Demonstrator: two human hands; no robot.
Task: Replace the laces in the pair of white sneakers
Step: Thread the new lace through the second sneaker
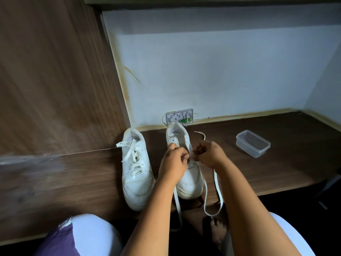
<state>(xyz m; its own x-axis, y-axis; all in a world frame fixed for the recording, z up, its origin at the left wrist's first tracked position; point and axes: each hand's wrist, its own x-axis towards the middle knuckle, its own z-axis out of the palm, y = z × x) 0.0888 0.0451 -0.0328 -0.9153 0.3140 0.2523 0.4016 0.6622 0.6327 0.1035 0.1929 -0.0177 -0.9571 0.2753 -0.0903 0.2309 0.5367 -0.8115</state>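
Note:
Two white sneakers stand toe-towards-me on a dark wooden shelf. The left sneaker [137, 170] is laced, its lace ends loose near the tongue. Over the eyelets of the right sneaker [188, 180] both hands work close together. My left hand [175, 159] pinches something at the eyelets, fingers curled. My right hand [208, 154] pinches the white lace [215, 183], which loops down past the shelf's front edge; another length hangs below my left wrist. One lace tip lies behind my right hand.
A clear plastic container [253, 143] sits on the shelf [276, 172] to the right. A white wall socket plate [180, 117] with wires is behind the right sneaker. A wooden panel rises at left. My knees and a bare foot show below.

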